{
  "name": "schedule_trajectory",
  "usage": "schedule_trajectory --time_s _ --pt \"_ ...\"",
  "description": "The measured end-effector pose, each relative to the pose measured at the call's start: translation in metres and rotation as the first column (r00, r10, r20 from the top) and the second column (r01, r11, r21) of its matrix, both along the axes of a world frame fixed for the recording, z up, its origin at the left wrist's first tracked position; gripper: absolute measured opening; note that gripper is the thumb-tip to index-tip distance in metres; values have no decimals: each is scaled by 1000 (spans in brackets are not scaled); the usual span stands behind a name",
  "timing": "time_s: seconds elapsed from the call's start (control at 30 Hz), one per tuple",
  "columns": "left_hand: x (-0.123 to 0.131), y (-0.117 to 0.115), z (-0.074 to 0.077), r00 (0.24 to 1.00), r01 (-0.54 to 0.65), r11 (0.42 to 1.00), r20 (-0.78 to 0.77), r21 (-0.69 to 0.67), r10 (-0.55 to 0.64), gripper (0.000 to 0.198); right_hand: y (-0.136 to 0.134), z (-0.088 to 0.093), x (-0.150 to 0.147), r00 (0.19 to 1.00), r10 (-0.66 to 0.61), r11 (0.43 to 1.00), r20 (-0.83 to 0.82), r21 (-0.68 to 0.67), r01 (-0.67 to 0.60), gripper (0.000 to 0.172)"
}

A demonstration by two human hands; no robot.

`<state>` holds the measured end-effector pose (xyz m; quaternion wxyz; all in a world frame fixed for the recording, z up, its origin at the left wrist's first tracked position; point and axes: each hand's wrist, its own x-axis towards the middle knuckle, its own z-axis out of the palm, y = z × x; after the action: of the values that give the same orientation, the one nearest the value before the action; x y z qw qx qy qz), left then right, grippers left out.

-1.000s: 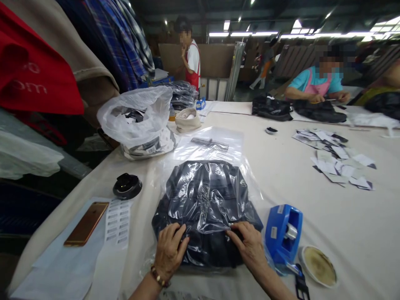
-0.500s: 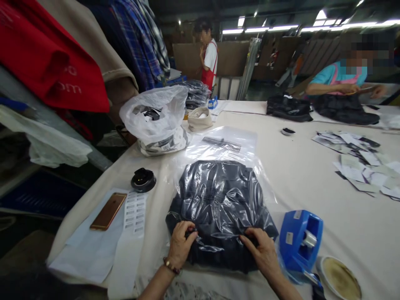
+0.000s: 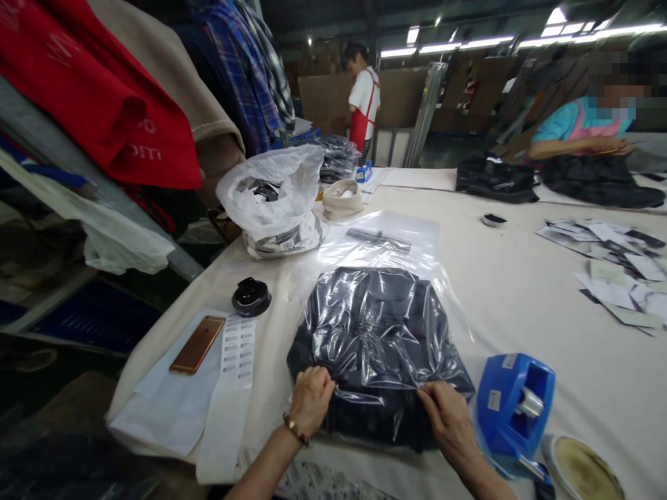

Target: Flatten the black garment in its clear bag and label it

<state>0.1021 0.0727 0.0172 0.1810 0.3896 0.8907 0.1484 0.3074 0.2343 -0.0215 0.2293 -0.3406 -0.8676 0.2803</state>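
Observation:
A black fabric item (image 3: 378, 312), its exact kind unclear, lies flat inside a clear plastic bag (image 3: 423, 232) in front of me. The bag's far end stretches out past it, with a dark printed strip near the top. My left hand (image 3: 311, 397) is closed on the plastic at the near left of the item. On the near right, my right hand (image 3: 449, 411) pinches the plastic between thumb and fingers. The film looks drawn across between the two hands. Right of the bag stands a blue tape dispenser (image 3: 513, 406).
To the left lie a phone (image 3: 198, 345), a barcode label sheet (image 3: 238, 347) and a round black object (image 3: 251, 297). Behind are a white plastic bag (image 3: 271, 187) and a beige fabric container (image 3: 342, 199). Paper tags (image 3: 620, 274) and a round tin (image 3: 586, 469) are rightward. A co-worker (image 3: 583, 128) sits opposite.
Both hands have closed further on the plastic and the film between them has shifted. The view has swung slightly left. The standing person in the red apron has turned.

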Motion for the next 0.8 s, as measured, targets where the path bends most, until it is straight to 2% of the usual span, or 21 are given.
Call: schedule_trajectory --time_s 0.13,0.2,0.3,0.47,0.63,0.8 --pt "1 -8 -2 999 -15 987 -27 162 20 23 1 2 3 998 -47 994 -38 -96 43 35" --pt "2 -11 -2 997 -50 984 -44 172 58 22 1 2 3 999 -35 991 -24 -128 32 36" --pt "2 -8 -1 994 -110 988 -13 106 112 20 2 2 2 1000 -11 989 6 -149 12 35" --pt "-5 3 2 970 -215 976 107 -33 217 19 2 2 -4 997 -53 982 63 -180 64 37" --pt "-13 4 0 949 -155 984 266 -84 172 22 0 0 -8 986 -99 975 132 -185 123 34" --pt "-11 7 1 959 -204 967 169 -151 229 24 -1 -6 -6 979 -139 967 149 -195 167 32"
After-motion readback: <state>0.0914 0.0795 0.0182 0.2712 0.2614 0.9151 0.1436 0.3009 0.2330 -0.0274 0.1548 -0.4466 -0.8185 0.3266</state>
